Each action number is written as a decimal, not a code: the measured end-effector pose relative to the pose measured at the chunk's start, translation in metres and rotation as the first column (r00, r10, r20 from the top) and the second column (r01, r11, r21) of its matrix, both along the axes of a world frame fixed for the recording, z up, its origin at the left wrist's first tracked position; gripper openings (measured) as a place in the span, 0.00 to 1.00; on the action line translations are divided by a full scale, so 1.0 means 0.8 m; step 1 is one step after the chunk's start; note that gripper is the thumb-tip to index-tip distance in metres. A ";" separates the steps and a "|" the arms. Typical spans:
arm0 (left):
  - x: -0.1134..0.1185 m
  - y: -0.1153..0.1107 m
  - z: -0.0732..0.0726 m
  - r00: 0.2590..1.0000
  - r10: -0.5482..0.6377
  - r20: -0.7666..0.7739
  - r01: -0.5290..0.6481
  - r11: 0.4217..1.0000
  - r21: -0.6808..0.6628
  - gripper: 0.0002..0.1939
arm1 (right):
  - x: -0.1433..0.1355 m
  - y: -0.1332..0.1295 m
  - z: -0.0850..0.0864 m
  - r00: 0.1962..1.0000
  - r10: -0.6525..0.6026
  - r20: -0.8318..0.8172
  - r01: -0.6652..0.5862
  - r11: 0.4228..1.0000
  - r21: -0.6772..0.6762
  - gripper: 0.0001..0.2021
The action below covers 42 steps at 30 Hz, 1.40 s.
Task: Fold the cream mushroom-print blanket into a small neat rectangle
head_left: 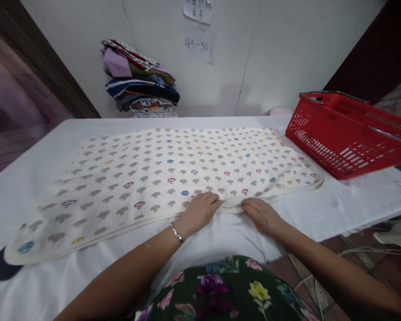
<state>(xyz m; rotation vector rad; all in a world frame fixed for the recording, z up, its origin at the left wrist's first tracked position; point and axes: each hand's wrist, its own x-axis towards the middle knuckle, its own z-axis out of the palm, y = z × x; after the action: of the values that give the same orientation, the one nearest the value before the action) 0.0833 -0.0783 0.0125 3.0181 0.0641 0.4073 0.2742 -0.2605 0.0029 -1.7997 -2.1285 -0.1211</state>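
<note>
The mushroom-print cloth lies spread on the white-covered table, mostly on the far side of my hands and reaching well out to the left and right of them. Its near edge runs right under my fingers. My left hand is pinching that edge, palm down, fingers close together; my right hand pinches it a little to the right, and the layers part slightly between the two. The red basket stands near the cloth's far right corner, its right side cut off by my view. My thumbs are mostly hidden, and so is whatever lies under the cloth; only a dark piece shows at its near left corner, too little to name. The left end looks blurred.
</note>
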 end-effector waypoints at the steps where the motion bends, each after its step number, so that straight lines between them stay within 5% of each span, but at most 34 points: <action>1: -0.001 0.001 0.001 1.000 0.003 0.018 -0.003 1.000 0.002 0.12 | 0.000 0.000 -0.001 1.000 0.003 0.008 -0.003 1.000 0.016 0.14; 6: -0.003 0.004 0.008 0.980 0.112 0.163 -0.119 0.992 0.039 0.14 | -0.002 -0.001 -0.005 0.996 -0.038 0.084 0.037 0.999 0.019 0.13; 11: 0.000 -0.004 0.002 0.998 0.068 0.002 -0.068 0.997 0.031 0.07 | -0.006 0.001 -0.006 0.996 -0.036 0.077 0.038 0.999 -0.018 0.14; 18: 0.008 0.016 0.000 0.984 0.144 0.108 -0.156 0.980 0.119 0.10 | -0.005 0.000 -0.008 0.992 -0.035 0.124 0.034 0.999 0.010 0.13; 24: 0.006 0.010 -0.008 0.998 0.068 -0.002 -0.068 0.996 0.064 0.09 | -0.004 -0.003 -0.013 0.992 -0.037 0.121 0.035 0.999 0.022 0.14; 32: -0.007 -0.007 0.010 0.998 -0.059 -0.025 0.057 0.996 -0.068 0.10 | -0.004 -0.002 -0.016 0.992 -0.084 0.092 0.081 0.996 0.039 0.13; 37: 0.002 -0.006 0.000 0.999 -0.033 -0.016 0.033 0.999 -0.007 0.07 | -0.008 0.002 -0.010 0.991 -0.115 0.073 0.111 0.992 0.059 0.12; 42: 0.009 -0.010 -0.008 0.999 0.027 -0.019 -0.027 1.000 0.016 0.14 | -0.008 0.001 -0.010 0.989 -0.126 0.072 0.121 0.990 0.075 0.13</action>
<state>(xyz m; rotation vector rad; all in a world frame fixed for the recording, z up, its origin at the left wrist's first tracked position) 0.0905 -0.0864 0.0062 3.0403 0.1035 0.3827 0.2679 -0.2593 -0.0053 -1.9136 -2.0361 -0.2971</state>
